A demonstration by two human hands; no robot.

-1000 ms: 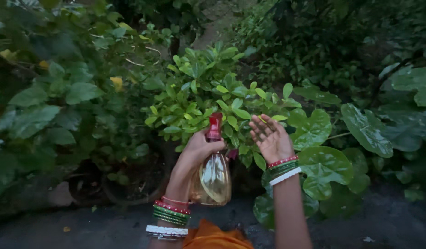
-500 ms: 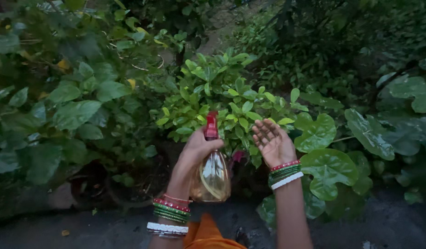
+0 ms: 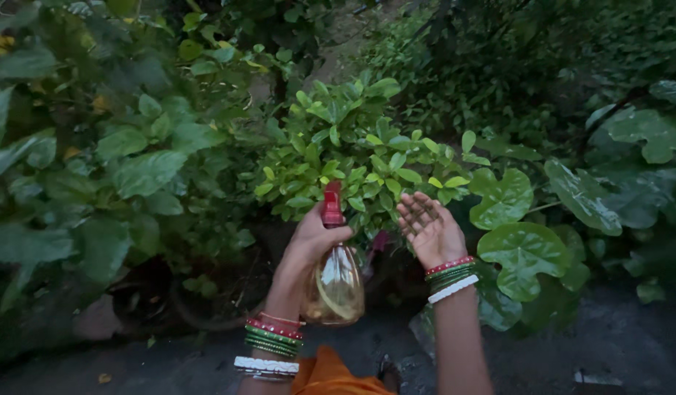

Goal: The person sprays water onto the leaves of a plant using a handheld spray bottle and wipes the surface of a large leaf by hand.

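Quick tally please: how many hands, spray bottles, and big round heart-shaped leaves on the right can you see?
Hands: 2, left hand and right hand
Spray bottle: 1
Big round leaves: 2, upper and lower
Total: 5

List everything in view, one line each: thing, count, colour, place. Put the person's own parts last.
spray bottle: one, clear amber body with a red trigger head, centre, held upright in the left hand
small-leaved shrub: one, bright green, just beyond the bottle and hands
round-leaved plant: one, several large dark green leaves, right of the hands
broad-leaved bushes: count unclear, dark green, left side
ground: dark, wet-looking, along the bottom
orange cloth: one, bottom centre
bangles: many, red, green and white, on both wrists
left hand: gripping the bottle's neck
right hand: open, palm up, empty, beside the bottle at the shrub's leaves
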